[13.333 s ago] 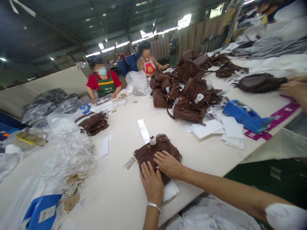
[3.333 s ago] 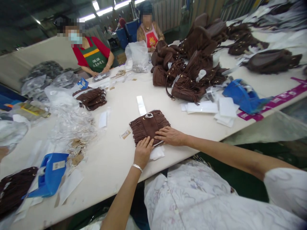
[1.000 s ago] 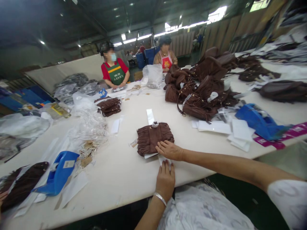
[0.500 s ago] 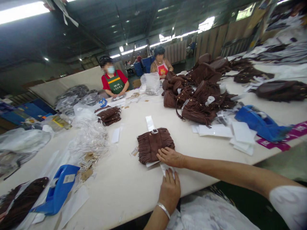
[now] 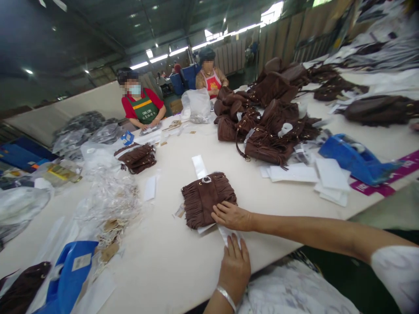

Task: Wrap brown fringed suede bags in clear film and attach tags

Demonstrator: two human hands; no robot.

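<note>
- At the near left, I get only part of a dark brown fringed bag; the frame edge cuts it off, and the blue plastic tape dispenser beside it runs out of the bottom.
- Right of that lie crumpled clear plastic bags, too tangled for me to count, with brown card tags on white strings half buried at their near side.
- Far left, a co-worker in a red top and green apron has hands on something grey that I can't make out.
- In the middle, the dark brown fringed leather bag with a flat centre panel lies on the white table; a small pale tag at its left is too blurred to read.
- My left hand lies with fingers straight and close together on a white flat strip; the bag hides the strip's far end.
- My right hand has fingers extended over the bag's near right corner, covering it.
- At the right, dark brown fringed bags in a heap overlap, hiding where each ends.
</note>
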